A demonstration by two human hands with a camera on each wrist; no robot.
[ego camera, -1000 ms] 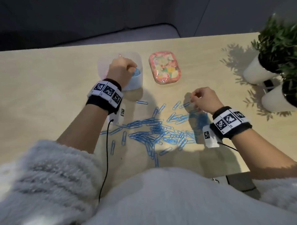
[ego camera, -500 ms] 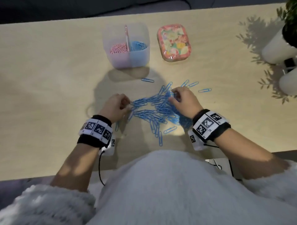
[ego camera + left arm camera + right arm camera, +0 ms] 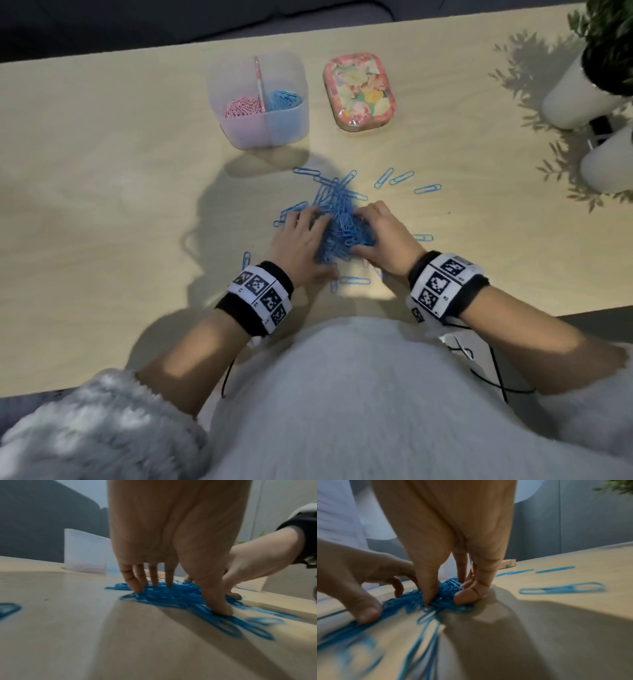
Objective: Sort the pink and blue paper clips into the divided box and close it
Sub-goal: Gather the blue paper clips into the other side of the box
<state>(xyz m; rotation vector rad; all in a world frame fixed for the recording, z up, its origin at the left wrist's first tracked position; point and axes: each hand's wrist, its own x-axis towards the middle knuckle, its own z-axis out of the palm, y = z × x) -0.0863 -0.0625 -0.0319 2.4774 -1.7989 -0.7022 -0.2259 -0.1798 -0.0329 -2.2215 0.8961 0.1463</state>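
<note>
both hands cupping the blue clip heap from either side

the left hand [image 3: 297, 240] and the right hand [image 3: 383, 236] are facing each other across the pile of blue paper clips [image 3: 339, 219], fingers spread and reaching down onto the table [image 3: 102, 205]. in the left wrist view the left fingertips [image 3: 169, 580] are pressing into the heap's left flank with the thumb planted at its near edge. in the right wrist view the right fingers [image 3: 467, 595] are curling into the heap and the thumb is digging in from the near side, so a bunch is being pinched there.

the heap is lying between the palms, its long axis running away from the person and tapering to a point just beyond the fingertips, aimed toward the divided box [image 3: 260, 102]. loose clips [image 3: 427, 188] are lying flat beyond and to the right of the right hand, mostly angled up-right; a few more are sitting near the wrists on the near side.

the box is standing open well beyond the left hand, pink clips [image 3: 241, 106] in its left compartment, blue ones in the right. the flowered lid [image 3: 359, 90] is lying just right of it, apart. bare wood is opening between heap and box, and widely to the left of the left hand. white plant pots [image 3: 568, 99] are standing far right of the right hand.
</note>
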